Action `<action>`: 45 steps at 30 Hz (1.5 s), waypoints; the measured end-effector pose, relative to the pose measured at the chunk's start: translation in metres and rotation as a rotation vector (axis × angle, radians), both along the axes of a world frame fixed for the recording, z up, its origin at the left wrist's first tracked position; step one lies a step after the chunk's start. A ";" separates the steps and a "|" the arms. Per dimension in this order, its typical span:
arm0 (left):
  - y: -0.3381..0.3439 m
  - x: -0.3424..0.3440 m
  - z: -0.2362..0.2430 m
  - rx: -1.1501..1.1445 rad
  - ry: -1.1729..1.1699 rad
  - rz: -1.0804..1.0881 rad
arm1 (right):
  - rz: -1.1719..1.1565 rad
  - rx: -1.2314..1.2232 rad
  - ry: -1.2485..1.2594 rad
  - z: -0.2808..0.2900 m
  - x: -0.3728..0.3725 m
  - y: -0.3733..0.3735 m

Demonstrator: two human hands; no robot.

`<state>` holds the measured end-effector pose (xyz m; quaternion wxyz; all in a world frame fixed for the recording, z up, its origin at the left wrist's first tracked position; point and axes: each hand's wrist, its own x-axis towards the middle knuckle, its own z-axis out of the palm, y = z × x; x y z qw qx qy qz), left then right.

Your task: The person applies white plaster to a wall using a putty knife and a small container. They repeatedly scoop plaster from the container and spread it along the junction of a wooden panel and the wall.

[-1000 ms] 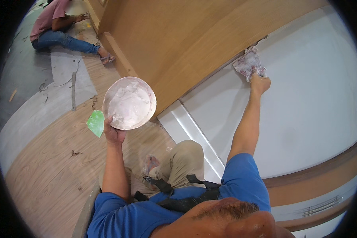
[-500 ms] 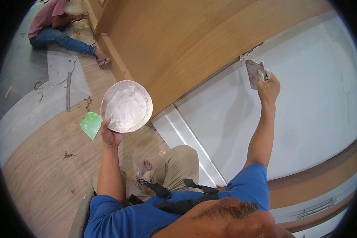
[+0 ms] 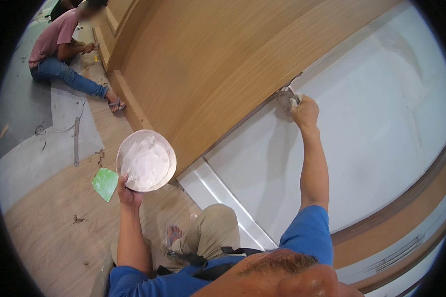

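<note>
The left forearm (image 3: pixel 133 237) comes up from the lower edge and points almost straight forward. The left grip (image 3: pixel 129 196) is closed, with the thumb in front and the other fingers mostly hidden. The right arm (image 3: pixel 314 168) is stretched farther forward, nearly straight, and its wrist bends slightly to the left. The right grip (image 3: pixel 306 111) is closed too, with its fingers toward the left. Both forearms are bare, and the grips are well apart.
</note>
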<state>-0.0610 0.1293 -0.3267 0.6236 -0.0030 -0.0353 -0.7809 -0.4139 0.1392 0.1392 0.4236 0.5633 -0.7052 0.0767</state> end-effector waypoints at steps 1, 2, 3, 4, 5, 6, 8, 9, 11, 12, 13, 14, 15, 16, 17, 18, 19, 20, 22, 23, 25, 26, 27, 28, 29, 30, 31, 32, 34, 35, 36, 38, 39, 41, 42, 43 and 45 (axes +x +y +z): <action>0.000 0.000 0.001 -0.005 0.003 0.002 | 0.005 -0.007 0.013 0.001 -0.003 -0.001; 0.001 0.001 0.002 -0.012 0.001 0.005 | 0.021 -0.011 0.030 0.001 -0.003 -0.002; 0.002 0.002 0.003 -0.020 0.001 0.008 | 0.038 -0.014 0.047 0.002 -0.004 -0.003; 0.001 0.002 0.006 -0.029 0.001 0.011 | 0.054 -0.019 0.066 0.004 -0.003 -0.004; 0.002 0.002 0.007 -0.012 0.021 0.012 | 0.066 -0.029 0.064 0.003 -0.003 -0.005; 0.003 0.002 0.010 -0.016 0.023 0.013 | 0.070 -0.034 0.074 0.007 -0.003 -0.006; 0.003 0.003 0.014 -0.021 0.022 0.011 | 0.075 -0.040 0.088 0.013 -0.004 -0.006; 0.003 0.003 0.014 -0.020 0.022 0.013 | 0.084 -0.057 0.086 0.016 -0.004 -0.006; 0.003 0.003 0.014 -0.018 0.017 0.016 | 0.102 -0.088 0.078 0.022 -0.005 -0.007; 0.003 0.004 0.014 -0.024 0.020 0.013 | 0.100 -0.098 0.095 0.025 -0.005 -0.007; 0.004 0.005 0.016 -0.029 0.022 0.010 | 0.098 -0.108 0.112 0.030 -0.005 -0.008; 0.004 0.005 0.017 -0.036 0.026 0.006 | 0.095 -0.119 0.131 0.036 -0.005 -0.008; 0.004 0.004 0.018 -0.029 0.025 0.006 | 0.095 -0.140 0.142 0.042 -0.008 -0.008; 0.005 0.004 0.017 -0.022 0.024 0.006 | 0.095 -0.160 0.154 0.049 -0.011 -0.008; 0.005 0.005 0.017 -0.015 0.019 0.009 | 0.098 -0.181 0.161 0.056 -0.013 -0.010; 0.004 0.004 0.016 -0.013 0.022 0.004 | 0.084 -0.192 0.179 0.063 -0.013 -0.011; 0.003 0.004 0.014 -0.012 0.026 0.000 | 0.071 -0.203 0.196 0.071 -0.012 -0.012; 0.003 0.005 0.012 -0.009 0.020 -0.003 | 0.058 -0.213 0.205 0.076 -0.013 -0.013; 0.002 0.006 0.010 -0.037 0.009 0.001 | 0.025 -0.247 0.260 0.091 -0.014 -0.015; 0.003 0.004 0.008 -0.046 0.007 -0.003 | 0.004 -0.257 0.292 0.099 -0.016 -0.013; 0.003 0.001 0.010 -0.020 0.011 0.001 | 0.039 -0.362 0.366 0.118 -0.018 -0.010; 0.003 -0.001 0.011 -0.006 0.012 0.004 | 0.057 -0.414 0.403 0.123 -0.017 -0.009; 0.004 0.000 0.012 -0.015 0.012 0.004 | 0.069 -0.472 0.362 0.120 -0.008 -0.006; 0.004 0.002 0.013 -0.025 0.013 0.004 | 0.080 -0.530 0.322 0.115 0.001 0.000; 0.003 0.003 0.014 -0.036 0.018 0.007 | 0.094 -0.591 0.284 0.110 0.008 0.005; 0.003 0.003 0.014 -0.036 0.014 0.009 | 0.068 -0.603 0.225 0.103 0.008 0.008; 0.003 0.004 0.014 -0.035 0.010 0.011 | 0.042 -0.615 0.166 0.094 0.006 0.011; 0.002 0.002 0.014 -0.036 0.014 0.008 | 0.014 -0.628 0.115 0.088 0.004 0.015; 0.003 0.003 0.014 -0.014 0.004 0.008 | 0.047 -0.629 -0.024 0.069 -0.009 0.014; 0.004 0.004 0.014 -0.002 -0.004 0.008 | 0.109 -0.625 -0.138 0.058 -0.020 0.013; 0.004 0.004 0.014 -0.004 -0.001 -0.002 | 0.169 -0.619 -0.247 0.048 -0.033 0.011; 0.003 0.001 0.014 -0.012 0.008 -0.024 | 0.282 -0.658 -0.512 0.035 -0.057 0.003; 0.002 0.001 0.013 -0.005 0.003 -0.019 | 0.328 -0.665 -0.628 0.025 -0.058 0.000; 0.002 0.001 0.012 0.008 -0.006 -0.010 | 0.378 -0.671 -0.794 0.011 -0.059 -0.007; 0.002 0.003 0.012 0.006 -0.006 -0.008 | 0.382 -0.672 -0.844 0.007 -0.057 -0.011; 0.003 0.004 0.013 0.003 -0.007 -0.006 | 0.385 -0.672 -0.895 0.004 -0.057 -0.014; 0.003 0.003 0.015 -0.007 -0.003 -0.005 | 0.391 -0.650 -0.842 0.001 -0.071 -0.019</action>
